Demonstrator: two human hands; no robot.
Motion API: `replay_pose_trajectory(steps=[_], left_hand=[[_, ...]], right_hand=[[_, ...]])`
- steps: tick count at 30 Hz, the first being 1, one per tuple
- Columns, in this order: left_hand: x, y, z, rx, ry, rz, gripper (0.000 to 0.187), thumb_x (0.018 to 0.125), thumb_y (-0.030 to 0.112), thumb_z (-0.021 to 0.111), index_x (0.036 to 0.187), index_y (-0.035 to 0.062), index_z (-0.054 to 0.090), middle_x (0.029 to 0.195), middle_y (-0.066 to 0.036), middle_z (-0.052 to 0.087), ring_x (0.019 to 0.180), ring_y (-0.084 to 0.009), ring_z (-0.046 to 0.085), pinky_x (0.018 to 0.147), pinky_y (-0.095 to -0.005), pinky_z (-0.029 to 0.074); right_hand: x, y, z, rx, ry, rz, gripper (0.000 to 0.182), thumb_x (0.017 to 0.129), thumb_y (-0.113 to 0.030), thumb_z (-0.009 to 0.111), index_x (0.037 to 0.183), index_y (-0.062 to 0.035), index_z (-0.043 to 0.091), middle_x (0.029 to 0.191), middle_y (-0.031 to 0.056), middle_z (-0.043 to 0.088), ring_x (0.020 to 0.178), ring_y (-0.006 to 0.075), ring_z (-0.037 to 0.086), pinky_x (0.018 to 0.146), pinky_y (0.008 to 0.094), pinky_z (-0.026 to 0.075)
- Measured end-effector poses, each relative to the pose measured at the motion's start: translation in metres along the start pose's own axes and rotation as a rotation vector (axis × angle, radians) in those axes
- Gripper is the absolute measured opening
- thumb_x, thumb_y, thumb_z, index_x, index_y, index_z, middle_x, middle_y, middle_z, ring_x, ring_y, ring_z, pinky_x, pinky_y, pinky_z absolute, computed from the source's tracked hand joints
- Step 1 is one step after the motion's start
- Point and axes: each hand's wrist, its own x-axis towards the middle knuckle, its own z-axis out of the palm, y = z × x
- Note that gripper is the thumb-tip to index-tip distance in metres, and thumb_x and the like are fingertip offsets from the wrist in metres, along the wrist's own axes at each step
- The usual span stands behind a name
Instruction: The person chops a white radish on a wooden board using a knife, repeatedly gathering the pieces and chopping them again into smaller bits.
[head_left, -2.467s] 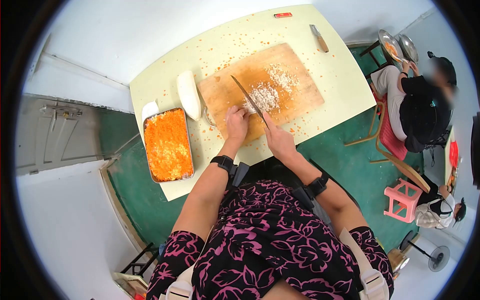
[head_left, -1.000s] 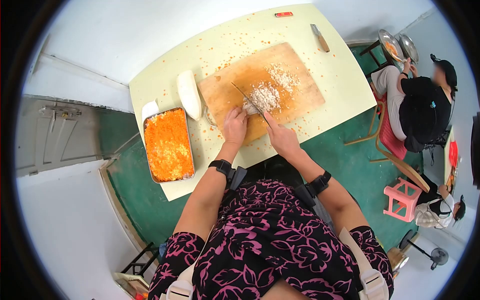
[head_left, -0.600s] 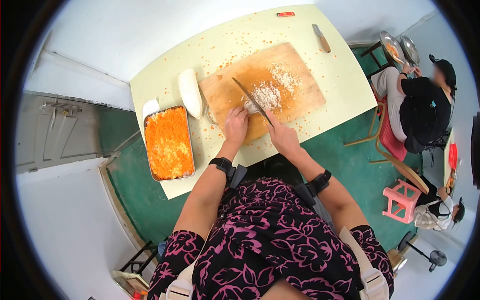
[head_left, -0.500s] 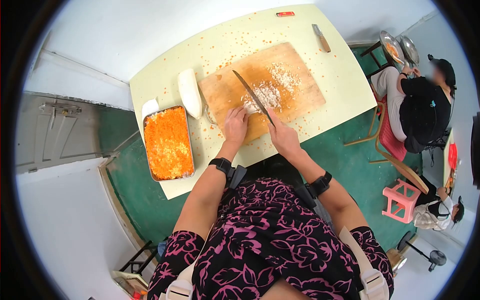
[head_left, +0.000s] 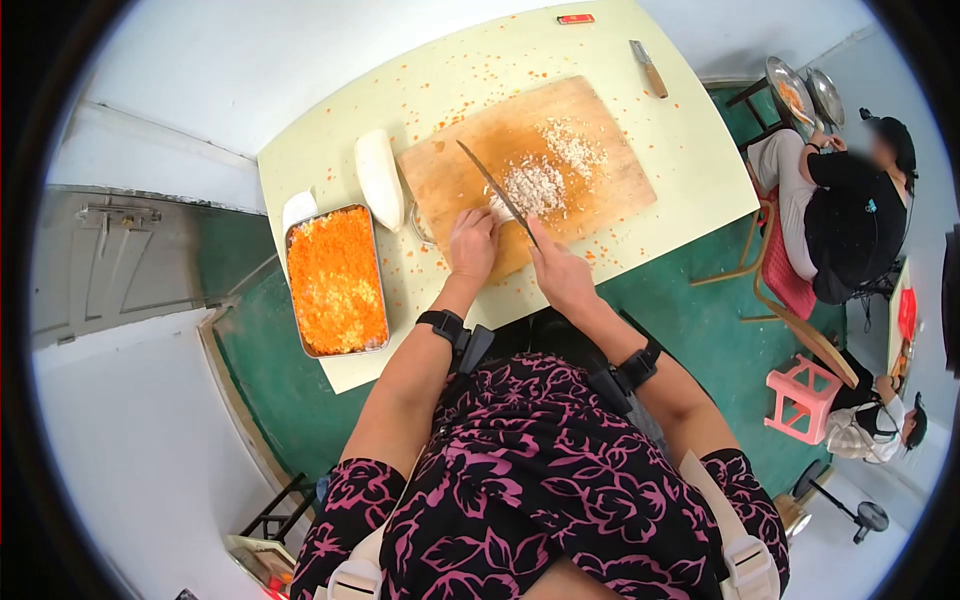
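Observation:
My right hand is closed round the handle of a long knife, its blade slanting up and left over the wooden cutting board. Beside the blade, my left hand has its fingers bent around a pale piece of food at the board's near edge; the piece is mostly hidden. Finely chopped white bits lie right of the blade. Left of the board are a large peeled white radish and a metal tray filled with chopped orange and pale yellow bits.
A small knife and a red object lie on the table beyond the board. Orange crumbs dot the tabletop. At the right, a person sits near metal bowls, with a pink stool and another person lower down.
The knife blade has shifted slightly left, with my right hand moving a little left. My left hand stays at the pale piece. The view has shifted slightly.

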Motion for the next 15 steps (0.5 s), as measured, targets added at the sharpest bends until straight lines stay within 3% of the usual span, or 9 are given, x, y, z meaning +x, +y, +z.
replay_pose_trajectory(steps=[5, 15], left_hand=[[0.001, -0.001, -0.001, 0.002, -0.020, 0.002, 0.008, 0.069, 0.004, 0.066, 0.077, 0.0038, 0.065, 0.085, -0.008, 0.064, 0.080, -0.0261, 0.058, 0.073, -0.0338, 0.047], [0.002, -0.001, 0.000, -0.006, 0.004, 0.006, 0.008, 0.068, 0.004, 0.066, 0.076, 0.0031, 0.066, 0.085, -0.009, 0.063, 0.080, -0.0265, 0.058, 0.073, -0.0347, 0.047]], right_hand=[[0.004, -0.002, -0.001, -0.065, -0.084, 0.059, 0.049, 0.091, -0.025, 0.042, 0.138, -0.0186, 0.030, 0.075, 0.0198, 0.059, 0.061, 0.0379, 0.058, 0.058, 0.0461, 0.047], [0.003, 0.004, 0.006, -0.005, 0.022, 0.014, 0.049, 0.091, -0.024, 0.043, 0.138, -0.0186, 0.030, 0.073, 0.0193, 0.058, 0.060, 0.0372, 0.058, 0.056, 0.0458, 0.047]])
